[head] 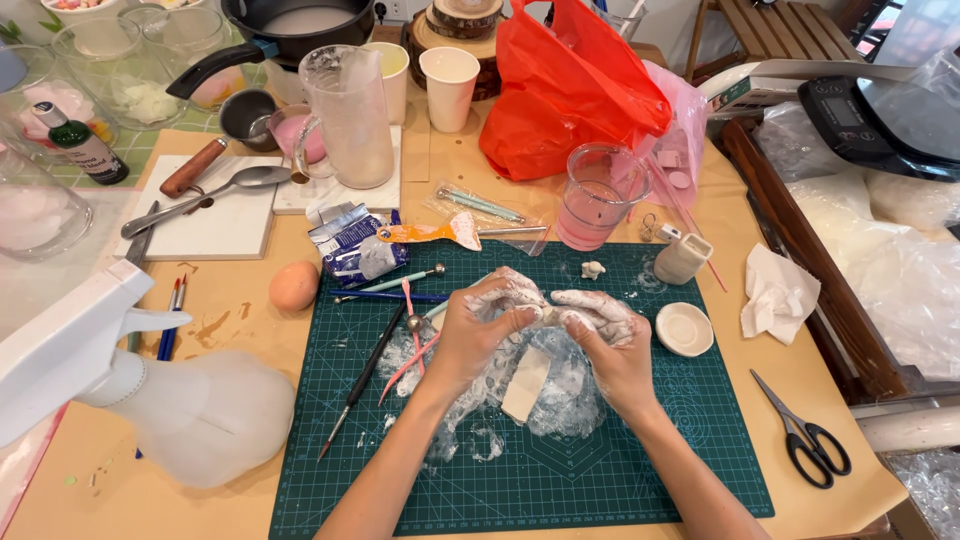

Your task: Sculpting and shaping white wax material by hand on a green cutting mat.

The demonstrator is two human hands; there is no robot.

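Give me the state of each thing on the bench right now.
Left hand: clay-smeared, pinching a small white lump.
Right hand: clay-smeared, pinching the same lump.
White slab: flat on crumpled plastic wrap.
Scissors: closed, lying flat.
Measuring cup: upright, pink liquid inside.
Egg: whole.
Small dish: empty.

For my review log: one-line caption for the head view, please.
Both clay-smeared hands, left hand and right hand, pinch a small white clay piece over a green cutting mat.

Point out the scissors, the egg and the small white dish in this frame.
scissors (805, 440), head view, on the pivot where the blades meet the black handles.
egg (294, 286), head view, middle of its shell.
small white dish (684, 329), head view, on its inner face.
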